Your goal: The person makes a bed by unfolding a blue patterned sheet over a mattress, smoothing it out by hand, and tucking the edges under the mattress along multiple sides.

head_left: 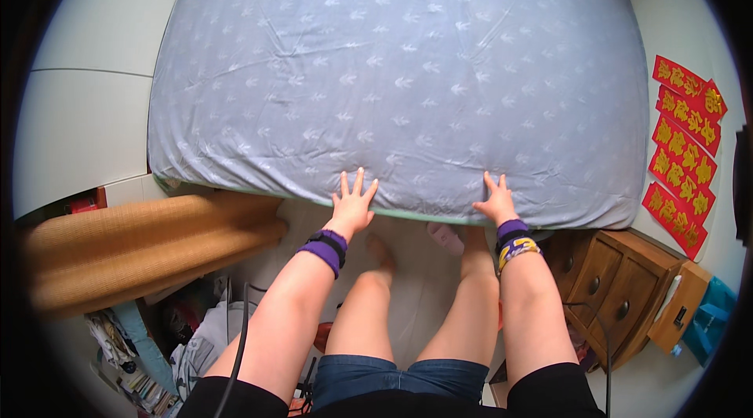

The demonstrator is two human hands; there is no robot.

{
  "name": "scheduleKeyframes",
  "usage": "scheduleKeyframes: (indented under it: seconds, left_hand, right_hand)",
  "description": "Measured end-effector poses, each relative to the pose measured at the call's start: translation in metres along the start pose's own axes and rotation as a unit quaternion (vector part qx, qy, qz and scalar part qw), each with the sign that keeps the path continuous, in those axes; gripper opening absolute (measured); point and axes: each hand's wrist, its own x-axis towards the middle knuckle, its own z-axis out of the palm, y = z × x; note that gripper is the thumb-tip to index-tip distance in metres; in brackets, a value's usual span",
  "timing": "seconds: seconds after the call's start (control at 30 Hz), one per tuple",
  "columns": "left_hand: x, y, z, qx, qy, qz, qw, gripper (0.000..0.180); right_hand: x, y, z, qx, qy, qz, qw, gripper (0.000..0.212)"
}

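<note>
A mattress in a grey-blue fitted sheet (376,65) with a pale leaf print fills the upper part of the head view. Wrinkles run along its near edge, where a thin green strip shows underneath. My left hand (354,205) rests on that near edge with its fingers spread, left of the middle. Further right, my right hand (497,200) lies on the same edge, fingers and thumb apart. Neither hand holds anything. Each wrist wears a purple band.
A rolled tan mat (157,245) leans at the left, above piled clothes and books. At the right stands a wooden drawer cabinet (608,285), with red paper decorations (681,153) beyond it. A pink slipper (445,238) lies on the floor near my feet. Dark cables hang beside both arms.
</note>
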Motion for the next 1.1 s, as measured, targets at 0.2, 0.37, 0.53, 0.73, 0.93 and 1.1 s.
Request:
scheduleKeyframes:
  seconds: [0.2, 0.37, 0.53, 0.73, 0.93, 1.1]
  left_hand:
    - [0.0, 0.039, 0.004, -0.037, 0.049, -0.117, 0.991, 0.085]
    - [0.054, 0.155, -0.017, -0.061, 0.135, -0.114, 0.982, 0.085]
    - [0.096, 0.234, -0.037, -0.123, 0.04, -0.157, 0.979, 0.095]
    - [0.117, 0.253, -0.045, -0.092, 0.024, -0.157, 0.983, 0.099]
    - [0.123, 0.262, -0.049, -0.084, 0.034, -0.157, 0.983, 0.098]
    - [0.112, 0.256, -0.046, -0.085, 0.019, -0.183, 0.979, 0.097]
  right_hand:
    - [0.004, 0.003, -0.02, 0.005, -0.05, -0.035, 0.998, 0.095]
    - [0.013, -0.005, -0.079, -0.029, -0.208, -0.024, 0.977, 0.082]
    - [0.085, -0.066, -0.093, 0.03, 0.07, -0.371, 0.926, 0.069]
    - [0.221, -0.082, -0.165, -0.101, 0.139, -0.379, 0.909, 0.078]
    - [0.247, 0.127, -0.22, -0.146, 0.266, -0.039, 0.952, 0.081]
    - [0.212, 0.225, -0.211, -0.11, 0.243, 0.191, 0.945, 0.079]
